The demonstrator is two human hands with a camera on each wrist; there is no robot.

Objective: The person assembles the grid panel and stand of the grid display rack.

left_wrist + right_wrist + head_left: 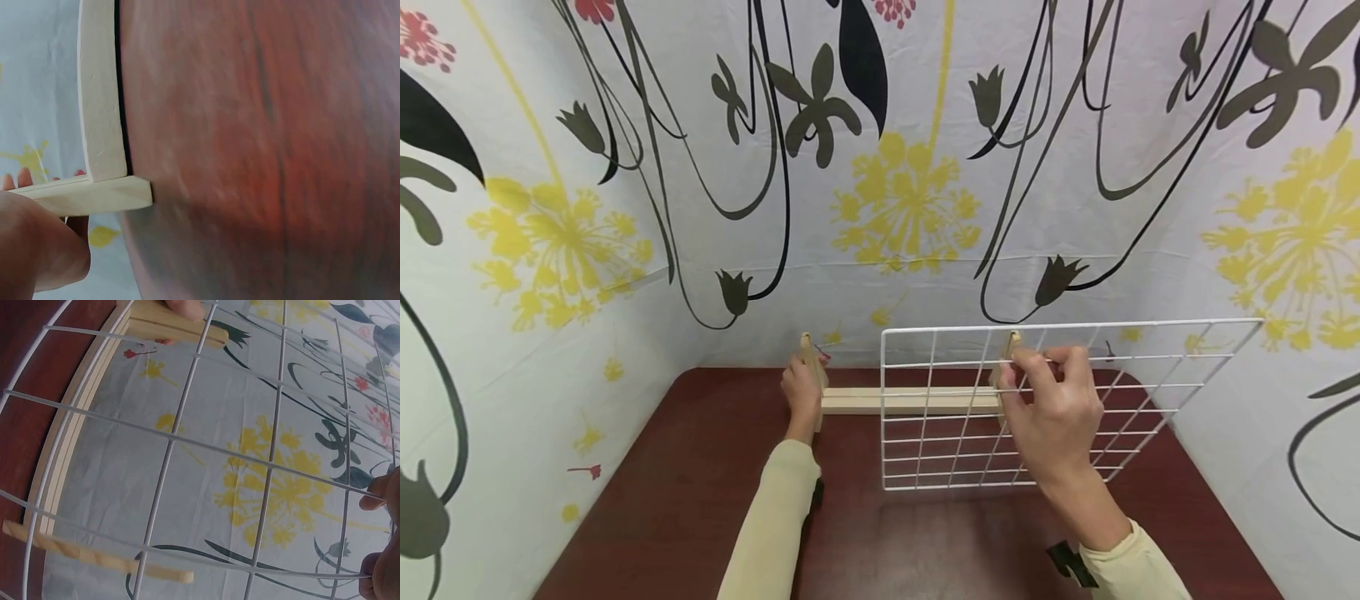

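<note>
Here the left hand (801,393) sits mid-frame in the head view, fingers wrapped round the left upright of the wooden rack (910,401), which stands at the far edge of the brown table (700,500). The rack is a low horizontal rail with a short post at each end, just in front of the flowered cloth (895,200) that fills the upper frame and both sides. Left wrist view: rack (100,125) at upper left, its base touching the table (262,150), thumb and fingertips of the left hand (37,244) pinching the post at lower left.

Right hand (1052,408), right of centre, grasps the wire grid (970,417), fingers curled over a wire near its top edge by the right post. The grid is white, held upright but angled, its left edge nearer the camera, bottom edge low over the table, right corner running off toward the cloth at right. It overlaps the right half of the rack; can't tell if they touch. Right wrist view: grid (181,444) spans the frame, rack (69,462) along the left behind it, fingertips (381,487) on a wire at the right edge
</note>
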